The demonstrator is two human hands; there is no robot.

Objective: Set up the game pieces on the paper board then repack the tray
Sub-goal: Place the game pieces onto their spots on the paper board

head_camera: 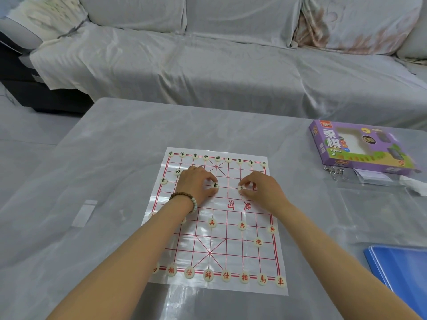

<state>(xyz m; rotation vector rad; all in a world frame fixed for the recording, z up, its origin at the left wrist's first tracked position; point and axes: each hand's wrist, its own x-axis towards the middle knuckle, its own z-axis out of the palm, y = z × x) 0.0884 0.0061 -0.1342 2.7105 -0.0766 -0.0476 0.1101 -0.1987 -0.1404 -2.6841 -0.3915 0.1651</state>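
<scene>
A white paper board (233, 250) with a red grid lies on the table. Round cream pieces with black characters line its far row (217, 158); pieces with red characters fill the near row (208, 274), and several stand on the lines between. My left hand (196, 181), a bead bracelet on its wrist, pinches a black-marked piece (215, 185) on the far half. My right hand (261, 190) pinches another black-marked piece (241, 187) beside it. Both pieces touch the board.
The purple game box (360, 150) lies at the table's far right, with a clear plastic tray (379, 211) and a metal key ring (335, 173) near it. A blue folder (402, 271) sits at the right edge. A sofa stands behind the table.
</scene>
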